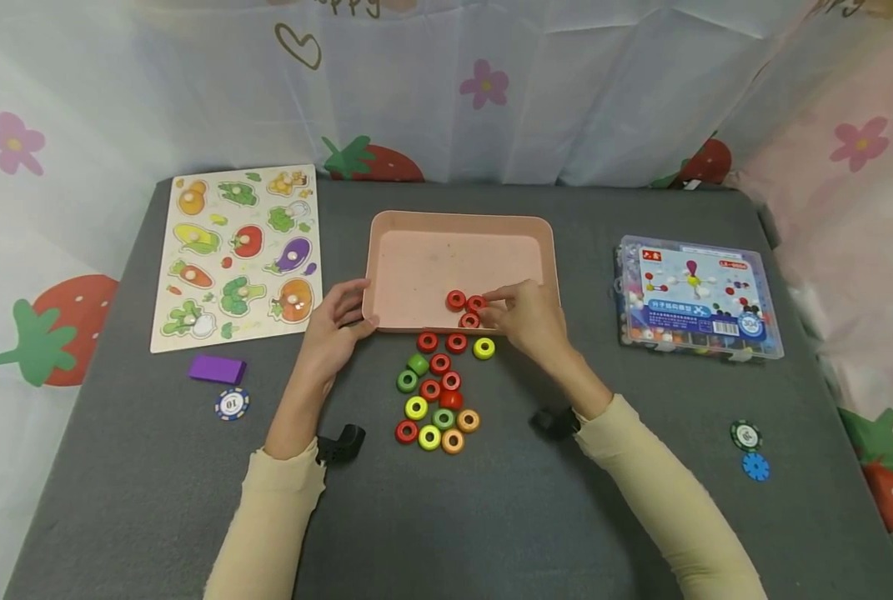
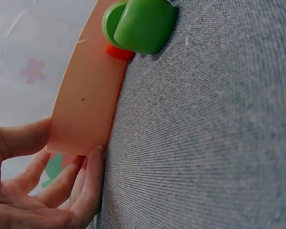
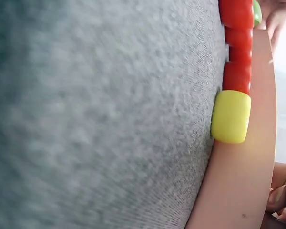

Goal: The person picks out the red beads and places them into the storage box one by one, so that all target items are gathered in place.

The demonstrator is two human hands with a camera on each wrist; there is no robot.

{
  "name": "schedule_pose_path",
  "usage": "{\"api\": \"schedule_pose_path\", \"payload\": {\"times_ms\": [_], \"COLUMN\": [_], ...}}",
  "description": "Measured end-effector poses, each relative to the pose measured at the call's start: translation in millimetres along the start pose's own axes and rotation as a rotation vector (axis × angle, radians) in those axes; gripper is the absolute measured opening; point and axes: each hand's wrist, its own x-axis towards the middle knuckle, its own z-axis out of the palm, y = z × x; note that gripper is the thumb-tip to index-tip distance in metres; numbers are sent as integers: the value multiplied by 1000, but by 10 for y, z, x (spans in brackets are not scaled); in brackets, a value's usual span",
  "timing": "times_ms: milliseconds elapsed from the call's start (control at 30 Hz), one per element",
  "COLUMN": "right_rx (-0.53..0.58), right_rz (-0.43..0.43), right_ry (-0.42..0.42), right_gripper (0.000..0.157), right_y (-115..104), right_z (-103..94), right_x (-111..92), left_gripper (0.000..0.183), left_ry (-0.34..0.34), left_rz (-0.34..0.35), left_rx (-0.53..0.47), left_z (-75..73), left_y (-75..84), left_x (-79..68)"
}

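Observation:
My left hand grips the front left corner of a pink tray, thumb at the front wall and fingers along the left end. Inside the tray's front edge, my right hand pinches a red ring bead between thumb and index finger. Beside it in the tray lie a red bead and another red bead. Loose beads in red, green, yellow and orange spread in front of the tray, with a yellow bead close to its front wall. A green bead shows large in the left wrist view.
A vegetable puzzle board lies at left, with a purple block and a poker chip below it. At right are a clear plastic case, a green chip and a blue chip.

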Motion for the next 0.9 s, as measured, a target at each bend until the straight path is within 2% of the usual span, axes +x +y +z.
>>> {"api": "schedule_pose_path", "payload": {"times_ms": [233, 400, 533, 767, 900], "right_rx": [24, 65, 61, -42, -77], "right_rz": [-5, -82, -140, -134, -148], "right_ry": [6, 9, -58, -247, -299], "right_gripper": [25, 23, 21, 19, 25], "right_y": [-38, -156, -262, -307, -265], "right_z": [-48, -91, -57, 69, 133], "right_x": [-92, -235, -368, -539, -575], "left_gripper": [57, 57, 57, 57, 57], "left_ry": [-1, 0, -6, -3, -3], "left_rz": [7, 4, 8, 6, 3], "left_rx": [4, -1, -3, -3, -5], "left_z": [-1, -4, -4, 2, 6], "left_y": [-4, 1, 7, 2, 2], "left_x": [-3, -3, -2, 1, -1]}}
